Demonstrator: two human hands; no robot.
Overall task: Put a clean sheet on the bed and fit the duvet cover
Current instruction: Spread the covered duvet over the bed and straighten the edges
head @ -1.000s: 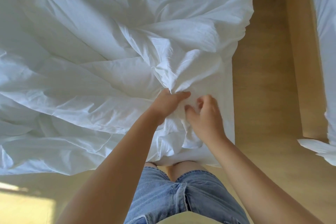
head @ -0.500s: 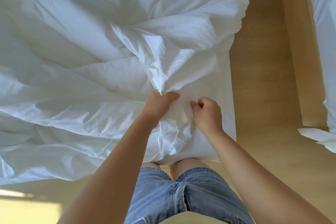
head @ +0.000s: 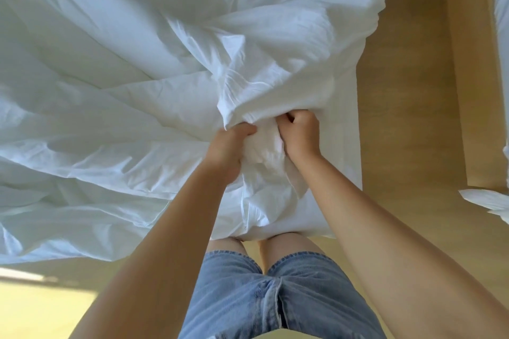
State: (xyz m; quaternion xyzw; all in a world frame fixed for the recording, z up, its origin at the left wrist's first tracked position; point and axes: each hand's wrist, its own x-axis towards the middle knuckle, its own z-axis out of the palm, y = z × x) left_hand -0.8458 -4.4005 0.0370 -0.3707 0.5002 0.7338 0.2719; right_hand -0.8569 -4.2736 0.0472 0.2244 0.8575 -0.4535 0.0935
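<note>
Gripping a fold of the cover (head: 137, 77), heaped across the bed (head: 345, 124) toward its near right corner, with the left hand (head: 230, 150); clutching the same bunch with the right hand (head: 301, 136). Best pulled apart evenly, without twisting.

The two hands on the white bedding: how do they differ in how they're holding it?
The left hand sits lower in the head view; the right hand is a little higher up the bedding. The left hand's fingers are buried in the cloth, only the thumb showing; the right hand shows curled fingers. Both grip the bunched cloth between them.
</note>
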